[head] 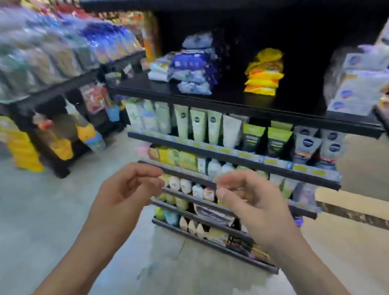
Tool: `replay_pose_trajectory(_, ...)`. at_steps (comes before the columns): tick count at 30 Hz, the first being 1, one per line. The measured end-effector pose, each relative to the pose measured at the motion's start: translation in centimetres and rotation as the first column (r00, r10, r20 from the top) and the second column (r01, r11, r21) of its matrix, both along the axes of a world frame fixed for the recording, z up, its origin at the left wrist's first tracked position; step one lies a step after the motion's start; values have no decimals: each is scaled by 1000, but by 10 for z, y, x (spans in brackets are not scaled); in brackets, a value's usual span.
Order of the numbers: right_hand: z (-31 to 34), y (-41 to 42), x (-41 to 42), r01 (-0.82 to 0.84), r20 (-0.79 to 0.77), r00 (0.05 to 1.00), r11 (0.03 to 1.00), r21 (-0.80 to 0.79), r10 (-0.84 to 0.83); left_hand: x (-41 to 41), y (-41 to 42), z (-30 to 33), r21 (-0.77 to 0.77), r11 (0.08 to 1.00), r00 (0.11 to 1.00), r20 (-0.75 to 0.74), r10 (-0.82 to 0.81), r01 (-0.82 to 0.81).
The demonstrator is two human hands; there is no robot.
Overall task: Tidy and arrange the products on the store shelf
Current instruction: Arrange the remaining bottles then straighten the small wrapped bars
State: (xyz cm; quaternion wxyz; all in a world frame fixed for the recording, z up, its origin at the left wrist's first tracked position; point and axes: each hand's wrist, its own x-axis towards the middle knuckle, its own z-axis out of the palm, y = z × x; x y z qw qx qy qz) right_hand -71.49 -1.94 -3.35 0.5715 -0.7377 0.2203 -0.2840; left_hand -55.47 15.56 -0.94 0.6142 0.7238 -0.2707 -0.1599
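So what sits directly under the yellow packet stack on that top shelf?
The yellow packet stack rests on the bare black shelf board; any label beneath it is covered.

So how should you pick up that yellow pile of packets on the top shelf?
Probably from the front, one hand at each short end of the yellow packets. They lie flat in a loose, slumping stack, so holding low at both sides and lifting together should keep them from sliding apart. Bare shelf around them leaves room.

Both bare forearms reach forward, the left hand (124,194) and the right hand (248,201) raised side by side, fingers loosely curled, holding nothing.
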Motion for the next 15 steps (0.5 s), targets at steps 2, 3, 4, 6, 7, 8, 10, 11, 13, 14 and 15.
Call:
replay_pose_trajectory(2,3,18,40,-11,-3,1000,1000,-4,11,38,25,3,12,1000,1000,-5,21,-21)
replay_pose_trajectory(3,4,25,57,-14,-12,1000,1000,-7,14,57,36,3,23,999,1000,-5,29,-29)
replay_pose_trajectory(4,6,30,72,-22,-24,999,1000,-6,21,74,43,3,35,999,1000,-1,30,-30)
replay_pose_trajectory(6,11,37,98,-57,-53,997,998,9,57,108,52,3,56,998,1000,7,30,-30)
replay_pose_trajectory(7,14,38,111,-73,-71,995,997,12,73,124,52,3,59,998,1000,6,29,-30)
replay_pose_trajectory(8,17,37,125,-78,-89,993,997,16,79,141,51,3,55,998,1000,1,29,-29)
replay_pose_trajectory(10,20,30,151,-65,-110,992,998,26,68,175,43,0,36,999,1000,0,31,-31)
replay_pose_trajectory(11,21,24,164,-53,-123,991,998,27,56,191,38,-2,31,999,1000,6,30,-30)
replay_pose_trajectory(13,21,10,192,-25,-141,990,999,26,29,223,23,-5,31,999,1000,24,18,-19)
replay_pose_trajectory(14,21,3,207,-17,-147,989,1000,21,20,239,15,-8,33,999,999,30,10,-11)
replay_pose_trajectory(15,21,-5,224,-14,-153,988,1000,9,15,254,6,-10,41,999,999,36,1,-3)
